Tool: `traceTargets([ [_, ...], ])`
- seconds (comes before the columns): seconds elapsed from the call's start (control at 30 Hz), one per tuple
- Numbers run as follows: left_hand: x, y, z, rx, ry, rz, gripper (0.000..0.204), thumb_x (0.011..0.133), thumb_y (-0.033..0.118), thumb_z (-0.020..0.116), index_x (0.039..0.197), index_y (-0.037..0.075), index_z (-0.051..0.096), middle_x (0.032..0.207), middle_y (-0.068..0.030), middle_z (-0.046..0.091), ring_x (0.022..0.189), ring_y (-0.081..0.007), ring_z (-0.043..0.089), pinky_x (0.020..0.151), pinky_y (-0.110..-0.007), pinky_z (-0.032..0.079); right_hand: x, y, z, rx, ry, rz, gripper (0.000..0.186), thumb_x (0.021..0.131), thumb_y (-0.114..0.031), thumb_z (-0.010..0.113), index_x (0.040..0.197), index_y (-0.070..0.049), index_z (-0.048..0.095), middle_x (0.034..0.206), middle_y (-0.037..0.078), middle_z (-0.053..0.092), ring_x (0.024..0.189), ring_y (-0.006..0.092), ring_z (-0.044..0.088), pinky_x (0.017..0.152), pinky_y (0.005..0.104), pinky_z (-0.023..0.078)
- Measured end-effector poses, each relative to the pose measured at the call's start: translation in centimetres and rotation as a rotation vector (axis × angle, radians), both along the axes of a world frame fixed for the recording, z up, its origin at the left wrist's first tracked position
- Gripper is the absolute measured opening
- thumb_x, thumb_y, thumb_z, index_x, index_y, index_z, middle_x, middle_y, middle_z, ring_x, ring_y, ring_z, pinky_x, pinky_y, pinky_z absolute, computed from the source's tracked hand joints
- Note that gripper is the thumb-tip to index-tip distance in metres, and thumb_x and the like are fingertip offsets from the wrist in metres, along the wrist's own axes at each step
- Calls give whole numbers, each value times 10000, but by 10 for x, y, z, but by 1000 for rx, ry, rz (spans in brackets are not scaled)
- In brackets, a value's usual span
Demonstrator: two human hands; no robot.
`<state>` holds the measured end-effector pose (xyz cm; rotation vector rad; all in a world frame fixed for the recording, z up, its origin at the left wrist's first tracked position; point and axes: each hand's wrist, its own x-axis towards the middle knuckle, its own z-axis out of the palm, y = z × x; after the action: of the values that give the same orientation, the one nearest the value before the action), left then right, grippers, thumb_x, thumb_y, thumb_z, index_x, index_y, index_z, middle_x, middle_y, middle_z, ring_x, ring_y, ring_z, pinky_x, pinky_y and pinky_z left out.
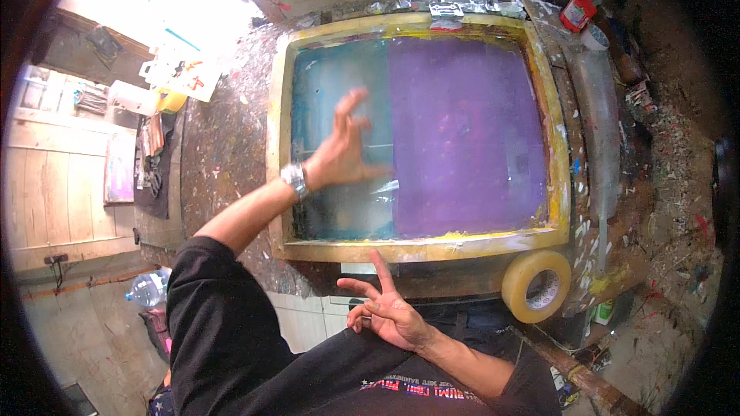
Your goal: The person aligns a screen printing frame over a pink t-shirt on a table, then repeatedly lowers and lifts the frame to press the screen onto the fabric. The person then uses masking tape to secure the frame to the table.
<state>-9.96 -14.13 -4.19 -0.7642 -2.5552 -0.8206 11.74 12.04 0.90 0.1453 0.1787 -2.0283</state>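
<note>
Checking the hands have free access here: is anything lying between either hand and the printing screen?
Nothing visible does. The left hand hovers open right over the screen, above its pale left part. The right hand is just below the frame's near rail, with only bare gap between. The tape roll sits off to the right.

A large printing screen [420, 135] fills the middle of the frame: a rectangular pale wooden frame smeared with yellow, its mesh purple on the right and bluish-grey on the left. At the upper right sits a small red can [576, 12] with a white label. In the upper left lies a white card [181, 71] with red and dark marks. At the lower left stands a clear plastic bottle [146, 288] with a blue cap. At the lower right, a green and white container [603, 312] is partly hidden.
</note>
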Motion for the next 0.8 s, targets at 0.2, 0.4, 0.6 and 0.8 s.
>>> traceTargets([
  [0.2,90,34,44,-163,-279,-205,693,782,450,901,1167,12,524,1487,-272,409,1405,-479,389,1158,-534,408,4,10,20,24,131,79,894,1086,-76,527,1692,-375,-58,1621,208,364,1074,229,676,942,355,536],
  [0.4,144,76,88,-269,-434,-205,586,963,402,727,1348,0,543,1356,-214,549,1203,-374,569,1068,-484,448,0,80,38,107,354,-56,801,1059,-36,555,1687,-192,83,1507,216,493,1059,213,666,990,368,516],
  [0.6,237,106,54,-674,-430,63,941,885,556,756,1646,190,341,1728,-249,159,1605,-449,132,1283,-631,116,-3,178,63,646,579,-159,448,1040,-98,624,1468,-48,503,1272,125,675,1034,167,666,959,348,529],
  [0.8,240,184,85,69,-497,-50,747,848,69,802,1534,120,512,1663,-241,346,1544,-428,341,1248,-540,324,-22,254,81,1796,1793,-97,479,857,-209,815,1250,7,647,1201,158,672,1190,359,623,1056,496,451],
])
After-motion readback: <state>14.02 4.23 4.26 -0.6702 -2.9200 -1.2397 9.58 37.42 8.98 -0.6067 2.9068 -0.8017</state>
